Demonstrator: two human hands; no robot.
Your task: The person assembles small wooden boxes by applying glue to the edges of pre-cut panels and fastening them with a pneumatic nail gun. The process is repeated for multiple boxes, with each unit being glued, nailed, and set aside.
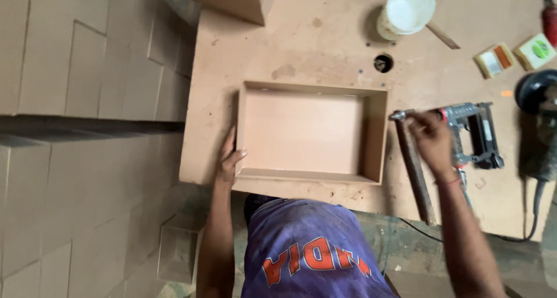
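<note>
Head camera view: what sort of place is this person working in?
Most likely a woodworking shop. An open board box lies on a worn board workbench, the right hand grips a nail gun, and stacks of cut boards sit alongside.

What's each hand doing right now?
Left hand: open, pressed against the box's side.
Right hand: closed on the nail gun.

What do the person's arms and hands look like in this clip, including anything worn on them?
Both forearms are bare, with no sleeves reaching them and no gloves. The left hand carries nothing on its wrist that shows. The right hand has a thin reddish thread band around the wrist. No rings or watch are visible.
</note>
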